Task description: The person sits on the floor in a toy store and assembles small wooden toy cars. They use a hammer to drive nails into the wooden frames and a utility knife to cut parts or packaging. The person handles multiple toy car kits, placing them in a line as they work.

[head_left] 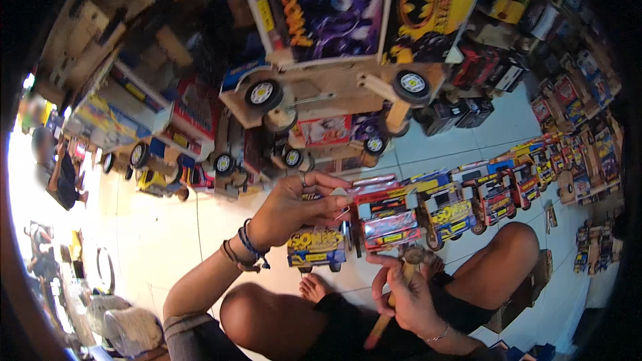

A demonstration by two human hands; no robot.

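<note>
A red toy truck with printed sides stands in front of me, at the near end of a row of similar trucks. My left hand is closed at its upper left corner, thumb and fingers pinched around a small light flap there. In my right hand is a hammer with a wooden handle, its head up beside the truck's lower right. The right index finger points toward the truck's lower edge; whether it touches cannot be told. A blue and yellow toy truck stands to the left, partly behind my left hand.
More toy trucks run in a line to the far right. Large wooden toy trucks with black wheels are stacked ahead. My bare knees flank the work on a tiled floor. Another person is at the far left.
</note>
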